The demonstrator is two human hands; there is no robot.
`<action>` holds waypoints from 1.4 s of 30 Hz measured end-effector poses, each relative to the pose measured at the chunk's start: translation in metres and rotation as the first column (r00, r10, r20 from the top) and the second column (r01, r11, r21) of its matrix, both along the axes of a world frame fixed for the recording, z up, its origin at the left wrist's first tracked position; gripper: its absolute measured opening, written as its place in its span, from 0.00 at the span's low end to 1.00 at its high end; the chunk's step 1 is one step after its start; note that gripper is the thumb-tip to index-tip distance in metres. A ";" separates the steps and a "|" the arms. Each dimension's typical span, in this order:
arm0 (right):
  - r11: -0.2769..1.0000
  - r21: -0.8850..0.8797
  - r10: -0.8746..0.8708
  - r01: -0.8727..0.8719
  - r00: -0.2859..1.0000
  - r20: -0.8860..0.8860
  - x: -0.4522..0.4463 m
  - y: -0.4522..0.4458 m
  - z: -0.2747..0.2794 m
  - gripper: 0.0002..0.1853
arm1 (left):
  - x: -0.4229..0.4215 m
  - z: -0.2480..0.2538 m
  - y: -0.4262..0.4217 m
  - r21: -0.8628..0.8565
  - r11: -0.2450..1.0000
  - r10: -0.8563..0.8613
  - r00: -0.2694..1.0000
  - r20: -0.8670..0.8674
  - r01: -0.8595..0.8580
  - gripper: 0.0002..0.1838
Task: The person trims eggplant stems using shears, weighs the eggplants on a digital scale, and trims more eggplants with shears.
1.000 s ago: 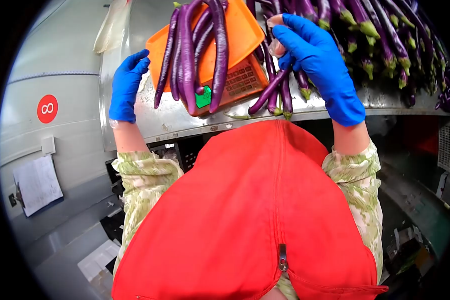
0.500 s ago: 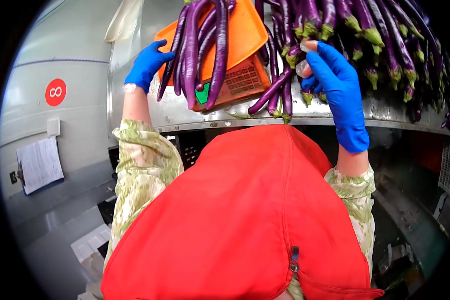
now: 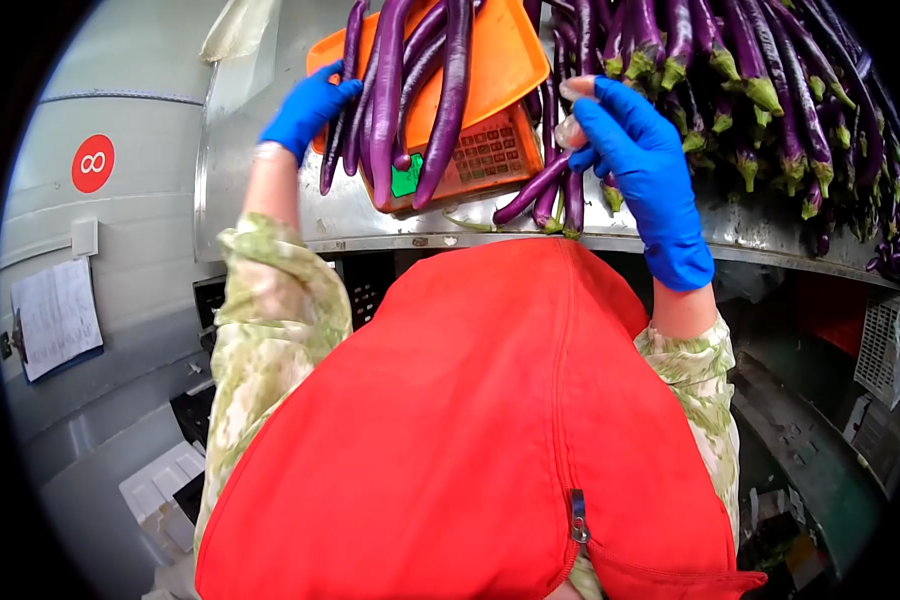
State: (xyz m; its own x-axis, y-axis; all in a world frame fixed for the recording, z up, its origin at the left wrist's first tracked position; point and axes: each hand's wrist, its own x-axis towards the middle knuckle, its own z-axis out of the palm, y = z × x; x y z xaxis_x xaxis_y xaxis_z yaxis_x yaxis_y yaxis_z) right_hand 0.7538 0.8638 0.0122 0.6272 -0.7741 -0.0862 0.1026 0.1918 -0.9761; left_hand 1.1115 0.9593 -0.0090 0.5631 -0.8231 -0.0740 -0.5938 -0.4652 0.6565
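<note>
Several long purple eggplants (image 3: 387, 110) lie across a tilted orange tray (image 3: 500, 60) on an orange scale (image 3: 485, 160) with a green display. My left hand (image 3: 313, 108), in a blue glove, is at the tray's left side, fingers apart and touching the leftmost eggplant. My right hand (image 3: 642, 165), also blue-gloved, hovers right of the scale, beside a few loose eggplants (image 3: 535, 190). Its fingers are apart with nothing visible between them, and two fingertips show bare or under clear film.
A large pile of eggplants (image 3: 760, 90) covers the right of the metal table (image 3: 440, 240). On the left wall are a red round sign (image 3: 93, 163) and a clipboard with paper (image 3: 55, 315). A white crate (image 3: 885, 345) stands at the far right.
My left hand has moved right and up from beside the tray to the leftmost eggplant. My right hand has dipped, then risen slightly and shifted left, still open. The camera view has shifted a little.
</note>
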 end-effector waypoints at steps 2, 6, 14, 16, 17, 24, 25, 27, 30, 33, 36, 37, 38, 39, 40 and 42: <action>1.000 0.001 -0.005 0.005 1.000 -0.014 0.001 0.001 0.003 0.14 | 0.003 -0.025 -0.003 0.012 0.991 0.135 0.988 0.080 -0.136 0.30; 0.999 0.001 -0.034 0.035 0.999 -0.014 -0.005 -0.003 0.008 0.14 | -0.003 0.004 -0.001 -0.121 0.956 0.260 0.962 -0.084 -0.269 0.30; 0.999 -0.023 0.046 -0.045 0.997 0.058 0.008 -0.003 0.013 0.17 | -0.096 0.136 0.002 -0.710 0.678 0.017 0.970 -0.244 -0.190 0.21; 0.997 -0.057 0.056 -0.052 0.995 0.077 0.011 -0.004 0.014 0.17 | -0.127 0.146 -0.005 -0.790 0.605 -0.121 0.969 -0.215 -0.100 0.21; 0.996 -0.072 0.058 -0.052 0.995 0.086 0.011 -0.004 0.014 0.17 | -0.139 0.149 -0.008 -0.824 0.563 -0.191 0.962 -0.195 -0.056 0.22; 0.994 -0.091 0.062 -0.052 0.992 0.109 0.008 -0.006 0.018 0.18 | -0.170 0.164 -0.009 -0.835 0.547 -0.289 0.924 -0.251 -0.056 0.21; 0.994 -0.092 0.062 -0.053 0.993 0.102 0.006 -0.005 0.019 0.17 | -0.171 0.165 -0.009 -0.839 0.541 -0.305 0.918 -0.255 -0.053 0.21; 0.995 -0.090 0.061 -0.053 0.994 0.096 0.005 -0.003 0.021 0.17 | -0.172 0.165 -0.008 -0.844 0.533 -0.331 0.903 -0.272 -0.059 0.21; 0.996 -0.075 0.050 -0.045 0.996 0.076 0.002 0.001 0.026 0.16 | -0.174 0.167 -0.004 -0.832 0.548 -0.318 0.898 -0.304 -0.087 0.22; 0.995 -0.082 0.059 -0.053 0.996 0.066 0.002 0.001 0.025 0.16 | -0.170 0.165 -0.002 -0.827 0.548 -0.305 0.891 -0.336 -0.124 0.22; 0.992 -0.087 0.098 -0.093 0.994 0.050 0.003 0.006 0.030 0.13 | -0.163 0.158 0.006 -0.725 0.664 -0.095 0.941 -0.324 -0.183 0.21; 0.984 -0.143 0.112 -0.102 0.992 0.064 0.006 0.001 0.035 0.13 | -0.160 0.164 0.011 -0.661 0.739 -0.144 0.927 -0.347 -0.132 0.19; 0.947 -0.318 0.081 -0.037 0.989 0.125 0.010 0.000 0.029 0.13 | -0.153 0.148 0.004 -0.759 0.650 -0.177 0.970 -0.168 -0.012 0.18; 0.988 -0.044 0.151 -0.146 0.980 0.128 0.007 0.005 0.033 0.17 | -0.165 0.137 -0.001 -0.824 0.555 -0.274 0.960 -0.055 0.111 0.22; 0.994 0.022 0.102 -0.109 0.971 0.217 0.011 0.009 0.032 0.20 | -0.175 0.123 0.003 -0.650 0.690 -0.192 0.946 0.260 0.319 0.25; 0.987 0.128 0.044 -0.096 0.931 0.361 0.019 0.009 0.033 0.24 | -0.208 0.102 -0.003 -0.546 0.740 -0.478 0.878 -0.018 0.392 0.30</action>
State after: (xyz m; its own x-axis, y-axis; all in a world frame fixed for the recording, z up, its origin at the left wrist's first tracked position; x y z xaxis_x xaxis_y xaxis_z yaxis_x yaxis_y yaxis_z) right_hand 0.7726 0.8733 0.0449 0.6891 -0.7231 0.0476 0.4197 0.3446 -0.8397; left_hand 0.9038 0.9562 0.0931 0.1515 -0.9134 0.3779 -0.5235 0.2501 0.8145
